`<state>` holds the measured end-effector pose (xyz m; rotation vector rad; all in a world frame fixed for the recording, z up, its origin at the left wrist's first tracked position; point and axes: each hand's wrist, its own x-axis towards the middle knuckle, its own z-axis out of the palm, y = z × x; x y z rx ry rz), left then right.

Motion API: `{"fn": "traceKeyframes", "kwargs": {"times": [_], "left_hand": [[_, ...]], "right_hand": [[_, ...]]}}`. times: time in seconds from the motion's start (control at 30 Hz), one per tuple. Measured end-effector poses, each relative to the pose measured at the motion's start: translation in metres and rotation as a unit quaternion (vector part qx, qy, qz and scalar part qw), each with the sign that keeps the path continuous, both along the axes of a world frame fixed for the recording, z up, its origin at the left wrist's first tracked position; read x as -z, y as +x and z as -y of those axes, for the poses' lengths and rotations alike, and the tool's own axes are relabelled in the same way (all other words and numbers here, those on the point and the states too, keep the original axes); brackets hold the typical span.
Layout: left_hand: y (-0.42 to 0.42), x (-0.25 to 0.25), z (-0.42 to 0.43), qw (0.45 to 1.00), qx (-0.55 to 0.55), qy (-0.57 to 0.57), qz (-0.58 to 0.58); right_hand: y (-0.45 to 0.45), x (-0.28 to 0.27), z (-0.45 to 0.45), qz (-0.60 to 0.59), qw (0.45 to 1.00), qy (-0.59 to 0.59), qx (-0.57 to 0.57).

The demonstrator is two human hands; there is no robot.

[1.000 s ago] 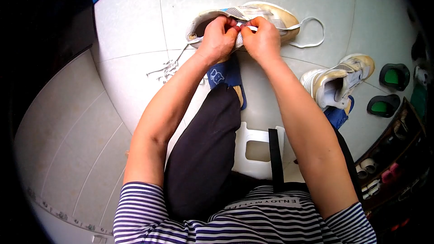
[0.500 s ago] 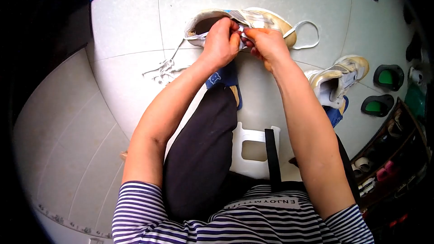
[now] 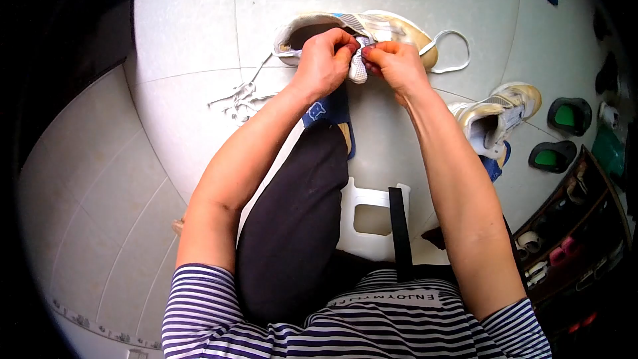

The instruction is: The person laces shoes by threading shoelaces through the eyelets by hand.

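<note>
A white and tan sneaker [image 3: 312,24] lies on the floor in front of me, its toe pointing right. Its white mesh tongue [image 3: 358,72] sticks out toward me between my hands. My left hand [image 3: 325,60] is closed, its fingertips pinching the tongue's upper part. From the right, my right hand [image 3: 395,66] is closed in a pinch against the tongue, hiding whatever small thing is in it. A white shoelace [image 3: 467,53] loops out beside the toe. Another lace [image 3: 242,101] runs from the heel side to a tangled heap on the floor.
A second sneaker [image 3: 515,103] stands at the right, near my blue slipper [image 3: 493,167]. Black and green slippers [image 3: 570,116] lie farther right, beside a shoe rack [image 3: 565,226]. Below my arms is a white plastic stool [image 3: 372,196]. My other blue slipper [image 3: 327,112] is near the sneaker.
The mesh tongue now protrudes toward me below my fingers, where my hands covered most of it before. Both hands have shifted slightly, and the right fingers have drawn a little away from the left.
</note>
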<state>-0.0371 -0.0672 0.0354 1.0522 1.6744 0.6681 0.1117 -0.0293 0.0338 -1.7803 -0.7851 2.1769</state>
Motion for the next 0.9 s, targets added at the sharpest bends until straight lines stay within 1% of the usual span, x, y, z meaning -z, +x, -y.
{"fn": "traceKeyframes", "kwargs": {"times": [0.03,0.07,0.13,0.17,0.23,0.37,0.43,0.57,0.63,0.7,0.77,0.8,0.83,0.9], "left_hand": [[-0.003,0.001,-0.001,1.000,-0.001,0.000,0.000],[-0.005,-0.002,-0.004,0.999,0.030,-0.013,-0.005],[-0.006,-0.007,-0.008,0.996,0.079,-0.023,-0.030],[-0.006,-0.012,-0.010,0.996,0.079,-0.023,-0.030],[-0.006,-0.017,-0.014,0.989,0.126,-0.006,-0.074],[-0.008,-0.016,-0.018,0.987,0.142,-0.007,-0.081],[-0.009,-0.014,-0.019,0.983,0.167,-0.001,-0.079],[-0.005,-0.008,-0.013,0.985,0.158,0.016,-0.072],[-0.002,-0.014,-0.011,0.972,0.169,0.088,-0.137],[-0.001,-0.014,-0.010,0.971,0.168,0.098,-0.140],[-0.003,-0.006,-0.008,0.989,0.123,0.029,-0.084],[-0.005,-0.003,-0.008,0.992,0.113,0.014,-0.055],[-0.005,0.000,-0.007,0.992,0.113,0.014,-0.055],[-0.006,0.000,-0.006,0.998,0.067,-0.007,-0.001]], "right_hand": [[0.001,0.003,0.003,-0.015,1.000,0.008,0.015],[0.000,0.002,0.005,-0.015,1.000,0.008,0.014],[0.002,0.002,0.009,-0.046,0.997,0.011,0.055],[0.002,0.002,0.010,-0.046,0.997,0.010,0.055],[0.003,0.001,0.012,-0.057,0.996,0.029,0.059],[0.005,0.006,0.015,-0.066,0.995,0.049,0.054],[0.006,0.008,0.016,-0.072,0.994,0.067,0.041],[0.003,0.011,0.017,-0.041,0.993,0.108,0.027],[0.002,0.011,0.016,-0.009,0.993,0.117,0.011],[0.003,0.009,0.016,-0.031,0.994,0.101,0.027],[0.003,0.007,0.017,-0.053,0.994,0.084,0.042],[0.003,0.007,0.017,-0.058,0.994,0.079,0.042],[0.003,0.007,0.017,-0.062,0.994,0.073,0.043],[0.002,0.006,0.014,-0.049,0.995,0.077,0.028]]}}
